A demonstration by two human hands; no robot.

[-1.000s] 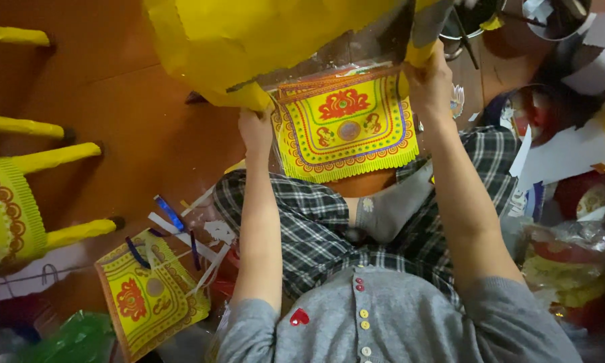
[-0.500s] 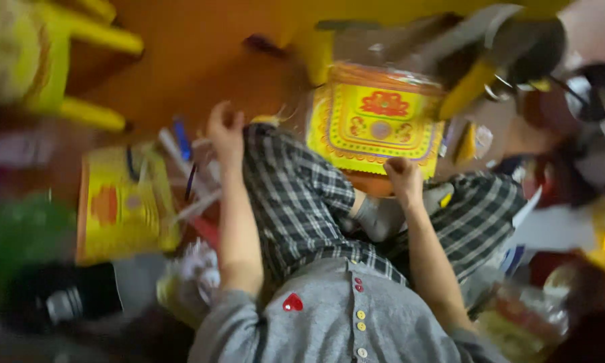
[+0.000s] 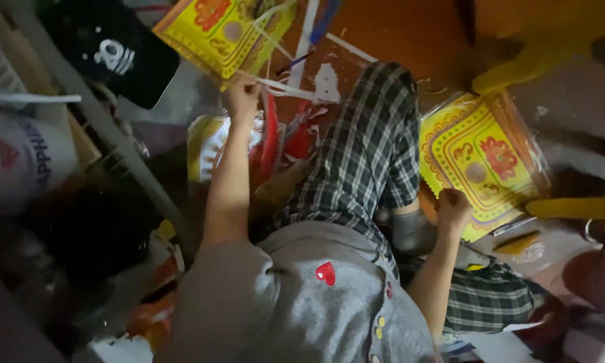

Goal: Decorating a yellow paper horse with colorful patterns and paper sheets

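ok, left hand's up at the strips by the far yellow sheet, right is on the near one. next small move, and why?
Probably close the left hand on a white paper strip and draw it back. Its fingers already sit at the strips' ends beside the yellow-and-red printed paper sheet. The right hand rests on the edge of a second yellow-and-red printed sheet, seemingly steadying it. Whether a strip is already pinched is unclear.

Right stack: yellow-red printed paper stack [image 3: 480, 161], flat on floor, your right.
Left stack: a like paper bundle [image 3: 218, 30], tilted, far left.
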